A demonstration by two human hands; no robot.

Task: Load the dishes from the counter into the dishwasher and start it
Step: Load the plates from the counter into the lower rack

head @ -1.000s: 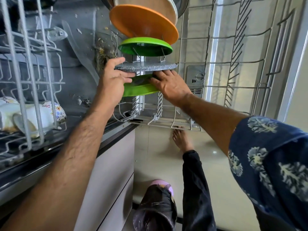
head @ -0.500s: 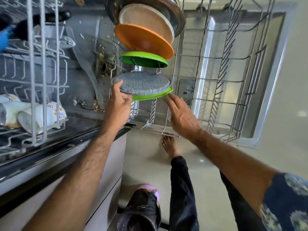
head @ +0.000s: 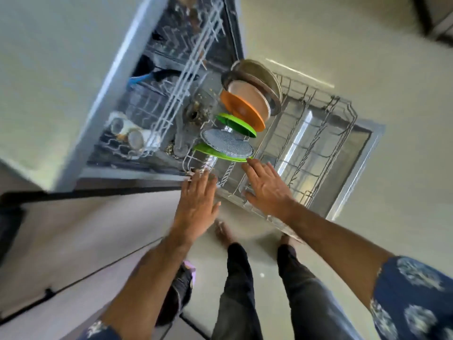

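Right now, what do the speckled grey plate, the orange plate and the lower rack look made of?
Speckled grey plate: matte, granite-look surface, probably stoneware or melamine. Orange plate: uniform colour with a soft sheen, likely plastic. Lower rack: thin grey wire, seemingly coated metal.

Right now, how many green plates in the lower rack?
2. One green plate stands just below the orange plate; the other green plate sits at the row's near end, under the grey speckled plate. More may be hidden.
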